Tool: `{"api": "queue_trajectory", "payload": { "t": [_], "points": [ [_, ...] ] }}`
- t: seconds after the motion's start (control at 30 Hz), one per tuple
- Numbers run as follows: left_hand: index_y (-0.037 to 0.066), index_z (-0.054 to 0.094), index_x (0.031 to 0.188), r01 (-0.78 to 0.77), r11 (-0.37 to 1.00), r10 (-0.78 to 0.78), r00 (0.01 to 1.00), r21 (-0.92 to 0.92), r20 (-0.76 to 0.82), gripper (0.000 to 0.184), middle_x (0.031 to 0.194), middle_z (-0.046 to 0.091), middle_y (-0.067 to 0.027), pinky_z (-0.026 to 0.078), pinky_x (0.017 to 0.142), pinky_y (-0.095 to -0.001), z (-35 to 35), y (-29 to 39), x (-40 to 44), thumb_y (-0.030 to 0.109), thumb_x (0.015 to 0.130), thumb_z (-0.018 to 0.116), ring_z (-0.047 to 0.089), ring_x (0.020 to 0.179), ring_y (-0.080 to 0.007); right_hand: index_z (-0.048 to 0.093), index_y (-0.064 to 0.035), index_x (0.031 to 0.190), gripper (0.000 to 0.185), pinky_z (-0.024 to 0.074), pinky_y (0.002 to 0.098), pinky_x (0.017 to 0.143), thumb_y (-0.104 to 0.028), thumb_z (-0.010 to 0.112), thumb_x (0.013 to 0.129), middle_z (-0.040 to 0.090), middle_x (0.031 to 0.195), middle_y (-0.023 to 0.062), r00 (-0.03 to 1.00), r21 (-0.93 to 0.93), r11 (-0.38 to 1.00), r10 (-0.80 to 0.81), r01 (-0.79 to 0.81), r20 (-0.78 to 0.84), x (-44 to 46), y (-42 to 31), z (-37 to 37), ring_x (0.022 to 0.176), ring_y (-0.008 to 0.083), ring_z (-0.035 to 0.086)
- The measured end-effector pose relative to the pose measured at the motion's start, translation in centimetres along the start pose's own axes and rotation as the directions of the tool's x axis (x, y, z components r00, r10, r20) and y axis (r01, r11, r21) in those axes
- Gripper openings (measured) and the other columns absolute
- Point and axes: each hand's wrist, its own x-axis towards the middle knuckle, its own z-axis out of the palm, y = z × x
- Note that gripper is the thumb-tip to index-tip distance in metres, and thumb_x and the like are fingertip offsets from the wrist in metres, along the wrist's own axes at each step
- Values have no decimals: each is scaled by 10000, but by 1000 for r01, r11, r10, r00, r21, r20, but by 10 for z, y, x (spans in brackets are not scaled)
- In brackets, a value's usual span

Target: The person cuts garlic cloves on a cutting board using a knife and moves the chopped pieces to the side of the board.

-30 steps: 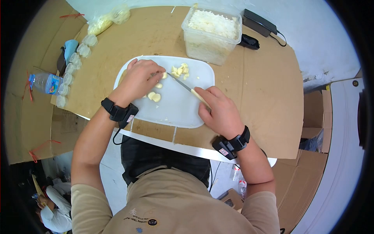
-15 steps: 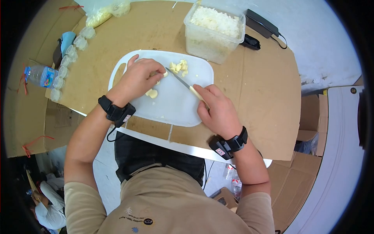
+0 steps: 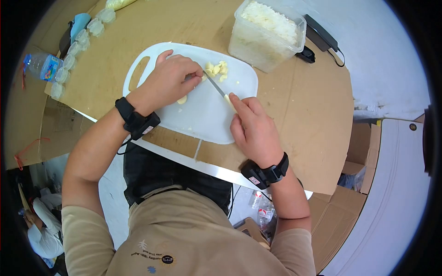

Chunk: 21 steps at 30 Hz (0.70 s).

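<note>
Our right hand (image 3: 258, 133) has its fingers closed on the handle of the knife (image 3: 215, 84), whose long axis slants forward and left across the white board (image 3: 202, 124). Its tip meets a pale piece (image 3: 204, 78) at our left hand (image 3: 172, 80), the nearer of the two; those fingers are bent around it (we cannot tell how firmly). Cut pieces (image 3: 217, 70) lie just beyond the tip, with the tub (image 3: 261, 41) farther forward on the desk (image 3: 304, 110); nothing stands between blade and piece.

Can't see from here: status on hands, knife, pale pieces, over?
Right hand gripping knife. Left hand over white board, fingers beside blade tip. Pale pieces heaped just beyond. Tub clear of blade.
</note>
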Motion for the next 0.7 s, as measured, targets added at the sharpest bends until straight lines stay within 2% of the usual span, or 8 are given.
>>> {"api": "queue_trajectory", "payload": {
  "t": [0.17,0.43,0.57,0.7],
  "points": [
    [132,730,1019,-7,1000,7,1000,0,-13,47,972,723,-9,265,1239,-581,1,-1,-1,161,981,726,681,1013,-223,686,-28,1354,434,597,429,685,-44,659,921,641,1065,126,1000,-15,1000,-8,8,23,0,5,4,766,337,696],
    [133,732,1008,27,999,-27,1000,-22,-5,36,985,714,0,249,1248,-580,0,-2,-3,155,980,727,672,1034,-215,694,-36,1357,444,595,423,704,-29,669,913,654,1062,130,999,12,1000,-19,19,-37,3,4,4,807,332,702],
    [132,733,1005,-13,1000,13,1000,12,-17,33,985,707,5,255,1239,-581,2,-4,-2,150,978,729,664,1046,-214,692,-37,1362,452,595,418,709,-26,674,911,656,1062,129,1000,28,999,16,-16,-9,2,2,4,816,330,702],
    [128,735,1009,-32,999,32,999,19,-28,42,979,703,6,264,1229,-580,2,-4,-1,154,976,731,658,1055,-213,693,-30,1354,444,591,422,700,-28,677,910,653,1058,128,1000,20,1000,-16,16,-18,2,3,4,808,328,700]
  ]
}}
